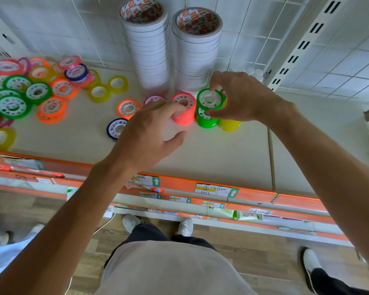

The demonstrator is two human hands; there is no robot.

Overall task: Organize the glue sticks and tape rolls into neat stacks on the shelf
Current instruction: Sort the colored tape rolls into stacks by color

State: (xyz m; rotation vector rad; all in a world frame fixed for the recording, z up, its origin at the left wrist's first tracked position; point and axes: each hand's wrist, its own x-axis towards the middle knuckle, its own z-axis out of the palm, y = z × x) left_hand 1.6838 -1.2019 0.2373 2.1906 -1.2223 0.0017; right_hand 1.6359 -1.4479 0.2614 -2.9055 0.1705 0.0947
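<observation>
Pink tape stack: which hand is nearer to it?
Left. The left hand hovers right in front of the pink tape stack, fingertips at its side. The right hand is one stack over, pinching a green roll above the green stack.

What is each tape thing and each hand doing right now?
Green tape roll: tilted, pinched by the right hand, over the green stack.
Green stack: upright.
Pink stack: upright.
Yellow stack: upright.
White tape stacks: tall, upright.
Loose rolls: scattered flat.
Right hand: holding.
Left hand: open, empty.
</observation>
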